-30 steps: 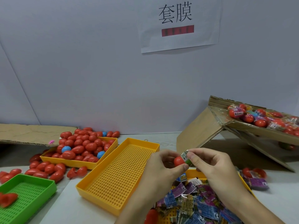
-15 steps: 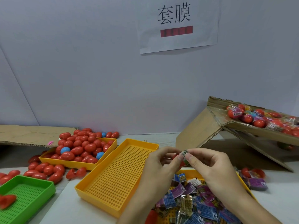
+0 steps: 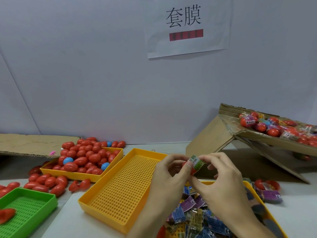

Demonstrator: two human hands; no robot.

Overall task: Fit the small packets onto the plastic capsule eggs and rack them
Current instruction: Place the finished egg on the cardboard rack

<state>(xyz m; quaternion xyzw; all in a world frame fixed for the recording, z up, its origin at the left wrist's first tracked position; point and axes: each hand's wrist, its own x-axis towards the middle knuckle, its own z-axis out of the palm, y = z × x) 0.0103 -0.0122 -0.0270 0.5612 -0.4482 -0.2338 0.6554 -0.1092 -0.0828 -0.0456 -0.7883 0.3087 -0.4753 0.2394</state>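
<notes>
Packet tray [image 3: 272, 219] sits right under both hands, heaped with loose packets [image 3: 199, 215], probably so the next one is a short reach. Left hand [image 3: 169, 176] pinches the red capsule egg [image 3: 193, 171] by its left end; right hand [image 3: 221, 179] pinches the green barcoded packet [image 3: 197, 162] with curled fingers, apparently sliding it over the egg. Packet covers most of the egg, red showing at the low tip. Held up off the desk [image 3: 72, 219], likely so both hands can work round it.

Left of the left hand: empty perforated yellow tray [image 3: 120, 194], nothing racked there yet. Further left, green tray [image 3: 29, 208]. Beyond that, the supply tray [image 3: 80, 174] piled with bare red eggs, some spilled onto the desk.

Far right, above the right hand: tilted cardboard box [image 3: 253, 140] holding finished wrapped eggs [image 3: 272, 126], looks like the drop-off spot.
</notes>
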